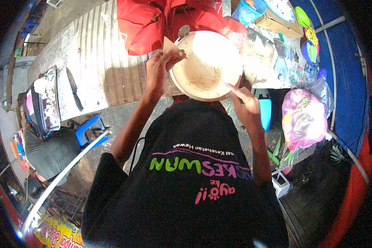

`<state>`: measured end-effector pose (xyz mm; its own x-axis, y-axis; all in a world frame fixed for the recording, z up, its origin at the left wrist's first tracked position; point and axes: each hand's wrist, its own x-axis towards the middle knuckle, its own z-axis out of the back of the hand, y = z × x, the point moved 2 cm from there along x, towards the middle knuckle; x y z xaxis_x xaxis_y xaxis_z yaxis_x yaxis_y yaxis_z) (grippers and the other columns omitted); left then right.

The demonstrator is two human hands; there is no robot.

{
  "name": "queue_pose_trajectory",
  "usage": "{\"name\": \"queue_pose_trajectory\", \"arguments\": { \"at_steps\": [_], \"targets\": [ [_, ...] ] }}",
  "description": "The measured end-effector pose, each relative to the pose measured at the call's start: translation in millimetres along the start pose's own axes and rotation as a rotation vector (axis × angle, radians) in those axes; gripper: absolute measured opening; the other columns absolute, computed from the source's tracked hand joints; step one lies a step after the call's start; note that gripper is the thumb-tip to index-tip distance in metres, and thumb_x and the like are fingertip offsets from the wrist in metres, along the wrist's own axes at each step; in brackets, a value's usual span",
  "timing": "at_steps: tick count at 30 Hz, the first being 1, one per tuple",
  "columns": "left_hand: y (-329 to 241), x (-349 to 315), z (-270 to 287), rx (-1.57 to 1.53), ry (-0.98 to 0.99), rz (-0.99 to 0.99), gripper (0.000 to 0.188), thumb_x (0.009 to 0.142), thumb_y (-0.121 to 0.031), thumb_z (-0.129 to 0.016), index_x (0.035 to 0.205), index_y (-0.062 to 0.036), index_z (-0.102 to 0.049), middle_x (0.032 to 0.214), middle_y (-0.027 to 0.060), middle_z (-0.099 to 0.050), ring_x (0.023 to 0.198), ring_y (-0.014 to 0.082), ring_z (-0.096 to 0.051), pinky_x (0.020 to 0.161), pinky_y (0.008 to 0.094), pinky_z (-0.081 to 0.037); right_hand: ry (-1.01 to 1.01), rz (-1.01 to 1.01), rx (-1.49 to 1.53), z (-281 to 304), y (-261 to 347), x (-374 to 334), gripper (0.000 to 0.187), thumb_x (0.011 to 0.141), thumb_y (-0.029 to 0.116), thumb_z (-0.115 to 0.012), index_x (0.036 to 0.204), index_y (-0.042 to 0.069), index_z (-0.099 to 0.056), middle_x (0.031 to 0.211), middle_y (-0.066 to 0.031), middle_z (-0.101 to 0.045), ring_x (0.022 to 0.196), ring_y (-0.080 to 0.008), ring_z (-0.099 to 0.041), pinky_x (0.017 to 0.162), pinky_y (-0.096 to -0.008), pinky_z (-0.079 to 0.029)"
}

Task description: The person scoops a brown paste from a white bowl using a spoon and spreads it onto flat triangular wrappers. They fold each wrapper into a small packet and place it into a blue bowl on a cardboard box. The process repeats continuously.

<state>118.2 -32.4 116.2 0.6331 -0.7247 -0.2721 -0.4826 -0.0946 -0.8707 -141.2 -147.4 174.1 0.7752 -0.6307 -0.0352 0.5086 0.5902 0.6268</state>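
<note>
A wide cream-coloured basin [179, 80] stands at the near edge of the table, in front of my body. Shredded pale-green filling [199, 78] lies thinly over its bottom, and strong sunlight washes out its far side. Over the basin's left rim, my left hand [158, 66] pinches a thin pale wrapper [169, 46] that stands up to a point. My right hand [248, 103], at the right rim, is closed around a thin-handled utensil [215, 75] that slants into the basin. Glare hides the shape of its far end.
Red bags [140, 29] crowd the table behind the basin. A large knife [74, 89] and a metal tray [51, 103] of white food lie to the left, near another person [51, 151] and a blue stool [91, 130]. A pink plastic bag [304, 118] of greens sits at right.
</note>
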Motion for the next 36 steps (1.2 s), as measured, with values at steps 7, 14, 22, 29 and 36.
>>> {"name": "queue_pose_trajectory", "arguments": {
  "at_steps": [7,14,22,29,36],
  "targets": [
    [41,3,9,0.096,0.081,-0.043,0.029,0.103,-0.023,-0.047,0.111,0.0041,-0.055,0.111,0.0205,-0.067,0.095,0.0291,-0.07,0.083,0.0373,-0.058,0.242,-0.088,-0.342,-14,-2,28,0.029,0.092,0.009,-0.049,0.109,0.006,-0.071,0.089,-0.0249,-0.068,0.086,-0.0392,-0.068,0.081,-0.0468,-0.053],
    [49,2,9,0.156,0.058,-0.065,0.036,0.104,-0.031,-0.046,0.119,0.0018,-0.052,0.114,0.0182,-0.067,0.091,0.0304,-0.072,0.068,0.0339,-0.059,0.437,-0.046,-0.24,-21,-8,39,0.027,0.09,0.009,-0.051,0.105,0.006,-0.072,0.085,-0.0254,-0.067,0.082,-0.0406,-0.067,0.079,-0.0469,-0.053],
    [50,2,9,0.153,0.047,-0.07,0.037,0.103,-0.033,-0.049,0.119,0.0002,-0.051,0.112,0.0177,-0.068,0.087,0.029,-0.073,0.062,0.0309,-0.057,0.371,-0.104,-0.203,-24,-24,45,0.025,0.088,0.011,-0.055,0.104,0.003,-0.073,0.092,-0.0254,-0.068,0.088,-0.037,-0.069,0.083,-0.0428,-0.053],
    [51,0,7,0.179,0.031,-0.074,0.042,0.103,-0.034,-0.048,0.125,0.0009,-0.051,0.115,0.016,-0.068,0.089,0.0264,-0.072,0.062,0.0282,-0.056,0.453,-0.206,-0.047,-38,-21,49,0.025,0.089,0.015,-0.058,0.106,0.004,-0.073,0.093,-0.023,-0.07,0.087,-0.0341,-0.071,0.083,-0.0395,-0.054],
    [48,-2,9,0.164,0.043,-0.066,0.041,0.103,-0.034,-0.046,0.125,0.0005,-0.051,0.118,0.0159,-0.067,0.092,0.0249,-0.071,0.063,0.0264,-0.054,0.252,-0.203,-0.152,-26,-12,44,0.025,0.089,0.014,-0.058,0.105,0.004,-0.074,0.093,-0.0219,-0.07,0.09,-0.0354,-0.07,0.086,-0.0403,-0.053]
  ]
}}
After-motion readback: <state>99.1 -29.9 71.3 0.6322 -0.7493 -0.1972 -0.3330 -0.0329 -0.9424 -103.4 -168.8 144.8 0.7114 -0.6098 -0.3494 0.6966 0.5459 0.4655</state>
